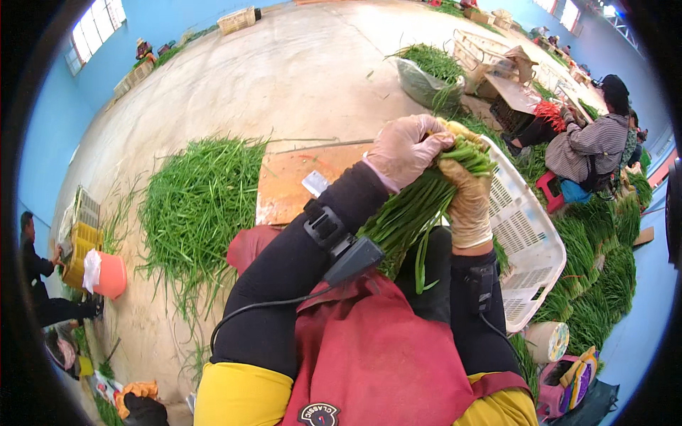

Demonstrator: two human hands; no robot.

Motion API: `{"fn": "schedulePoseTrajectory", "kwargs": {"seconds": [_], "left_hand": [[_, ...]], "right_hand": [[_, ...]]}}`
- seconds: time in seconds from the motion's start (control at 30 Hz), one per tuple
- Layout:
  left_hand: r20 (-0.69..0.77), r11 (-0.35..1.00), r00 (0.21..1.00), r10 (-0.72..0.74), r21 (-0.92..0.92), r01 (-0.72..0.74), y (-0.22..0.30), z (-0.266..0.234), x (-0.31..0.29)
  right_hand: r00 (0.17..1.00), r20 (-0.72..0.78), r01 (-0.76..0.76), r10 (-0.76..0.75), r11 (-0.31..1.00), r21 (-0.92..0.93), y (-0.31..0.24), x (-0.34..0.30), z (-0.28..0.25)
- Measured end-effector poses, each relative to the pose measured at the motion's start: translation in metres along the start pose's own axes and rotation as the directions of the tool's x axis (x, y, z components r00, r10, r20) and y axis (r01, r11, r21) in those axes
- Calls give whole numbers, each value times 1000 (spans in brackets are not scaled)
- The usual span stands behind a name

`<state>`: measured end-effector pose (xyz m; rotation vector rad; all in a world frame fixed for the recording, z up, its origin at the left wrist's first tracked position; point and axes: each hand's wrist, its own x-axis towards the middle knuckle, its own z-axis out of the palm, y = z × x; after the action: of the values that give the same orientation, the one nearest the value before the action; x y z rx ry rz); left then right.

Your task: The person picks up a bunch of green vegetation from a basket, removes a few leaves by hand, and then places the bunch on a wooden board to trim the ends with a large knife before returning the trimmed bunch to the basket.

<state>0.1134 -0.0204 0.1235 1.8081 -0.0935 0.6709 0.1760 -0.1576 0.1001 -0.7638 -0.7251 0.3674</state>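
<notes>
A bunch of long green stalks, which look like chives (412,209), is held up in front of my chest, its cut ends up and to the right and its leaves hanging toward my lap. My right hand (469,199), in a stained tan glove, is wrapped round the bunch just below the cut ends. At the top of the bunch, my left hand (408,149), in a pale glove, is closed with its fingertips pinched against the stalks. What those fingertips hold is hidden.
Loose chives (202,206) lie heaped left of a wooden board (291,181). Close on my right stands a white plastic crate (529,238). Rows of green bunches (597,263) lie beyond it, near a seated person (590,145). A filled plastic bag (430,82) stands ahead; a pink bucket (110,275) is far left.
</notes>
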Motion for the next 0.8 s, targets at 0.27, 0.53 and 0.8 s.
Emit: {"fn": "schedulePoseTrajectory", "kwargs": {"seconds": [0.27,0.53,0.8], "left_hand": [[44,930,990,132,340,-139,-1,-5,-5],[225,664,849,477,541,-516,15,-39,7],[600,824,782,-167,-351,445,-42,-62,4]], "right_hand": [[997,1,-75,75,997,-30,13,4,-9],[997,-59,34,-39,996,-81,-5,11,-14],[954,191,167,-232,938,304,-58,-15,44]]}}
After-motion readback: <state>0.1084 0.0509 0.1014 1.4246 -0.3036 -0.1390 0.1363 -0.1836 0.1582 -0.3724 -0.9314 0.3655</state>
